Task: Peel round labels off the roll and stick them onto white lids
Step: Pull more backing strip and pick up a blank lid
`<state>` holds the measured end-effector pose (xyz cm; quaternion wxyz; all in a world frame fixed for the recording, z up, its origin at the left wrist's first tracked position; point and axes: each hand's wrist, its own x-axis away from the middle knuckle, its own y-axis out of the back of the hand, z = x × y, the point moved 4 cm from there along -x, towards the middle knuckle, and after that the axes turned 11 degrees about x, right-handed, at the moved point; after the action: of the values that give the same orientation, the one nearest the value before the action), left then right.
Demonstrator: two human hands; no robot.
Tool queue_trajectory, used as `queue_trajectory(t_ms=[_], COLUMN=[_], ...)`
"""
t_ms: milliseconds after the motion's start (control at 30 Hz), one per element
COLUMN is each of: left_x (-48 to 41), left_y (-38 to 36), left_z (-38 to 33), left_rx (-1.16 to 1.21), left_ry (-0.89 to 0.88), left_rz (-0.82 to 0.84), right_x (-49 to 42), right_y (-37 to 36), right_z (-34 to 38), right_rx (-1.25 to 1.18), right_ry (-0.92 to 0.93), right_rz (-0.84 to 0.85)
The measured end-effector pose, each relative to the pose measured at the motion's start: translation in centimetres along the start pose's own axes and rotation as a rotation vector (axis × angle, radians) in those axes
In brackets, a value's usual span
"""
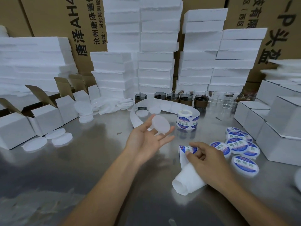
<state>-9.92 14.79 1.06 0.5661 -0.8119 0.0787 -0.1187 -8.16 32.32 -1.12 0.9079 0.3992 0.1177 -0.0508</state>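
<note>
White round plastic lid (160,123) lies on the straight, spread fingertips of the palm-up left hand (146,141). At four o'clock from it, the right hand (210,162) pinches a blue-and-white round label (184,148) on its curled white backing strip (187,178). The label roll (185,119) stands at the lid's three o'clock.

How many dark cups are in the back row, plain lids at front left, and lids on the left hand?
Dark cups: 5
Plain lids, front left: 3
Lid on left hand: 1
Total: 9
</note>
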Motion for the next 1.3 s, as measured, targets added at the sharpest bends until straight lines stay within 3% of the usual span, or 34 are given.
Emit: queue_trajectory(t_ms=[233,433,633,867,967,1133,1300], left_x=[-0.3,-0.3,-0.3,-0.3,-0.4,-0.1,-0.1], left_y=[0.2,0.2,0.3,0.4,0.5,0.0,0.2], left_z=[0.7,1.4,1.4,1.5,1.6,2.0,2.3], left_rx=[0.015,-0.197,-0.230,-0.186,-0.174,-0.260,-0.497], left_ry=[0.044,0.017,0.006,0.001,0.014,0.062,0.016], left_rz=[0.073,0.077,0.081,0.051,0.038,0.079,-0.002], right_x=[0.0,0.2,0.0,0.0,-0.1,0.3,0.6], right_y=[-0.1,0.7,1.3,2.7,3.2,3.8,3.5], right_z=[-0.3,0.4,0.5,1.1,1.2,1.7,2.0], right_rx=[0.091,0.294,0.158,-0.043,-0.019,-0.044,0.001], right_ry=[-0.009,0.090,0.085,0.093,0.101,0.189,0.292], right_rz=[-0.050,-0.101,-0.013,-0.128,-0.175,-0.236,-0.192])
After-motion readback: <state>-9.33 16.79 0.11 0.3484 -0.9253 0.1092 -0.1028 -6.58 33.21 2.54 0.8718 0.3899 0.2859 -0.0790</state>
